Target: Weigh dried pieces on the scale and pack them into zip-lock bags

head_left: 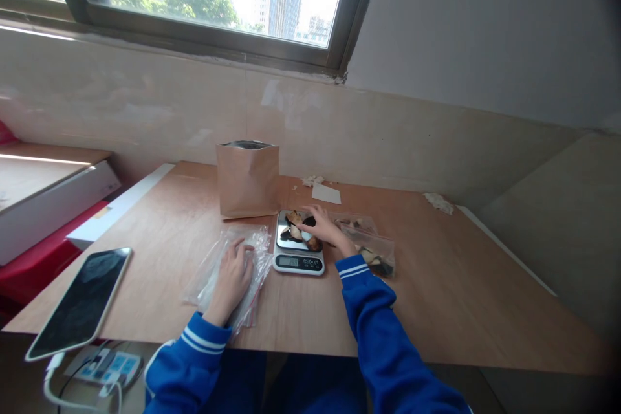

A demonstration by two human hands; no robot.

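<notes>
A white kitchen scale (299, 264) with a steel plate carries several brown, black and pale pieces that look like dried mushroom (293, 233). Over the plate, my right hand (323, 228) has its thumb and fingers closed around a dark dried mushroom piece (309, 221). The hand partly hides the other pieces, and the digits on the display are too small to read. Left of the scale, my left hand (233, 278) lies with loosely spread fingers on a pile of clear zip bags (259, 252).
A brown paper pouch (248, 181) stands open behind the bags. Filled zip bags (376, 252) lie right of the scale. A white card (326, 193) and crumpled tissue (439, 202) are near the wall. A tablet (80, 301) with a cable overhangs the table's left front edge.
</notes>
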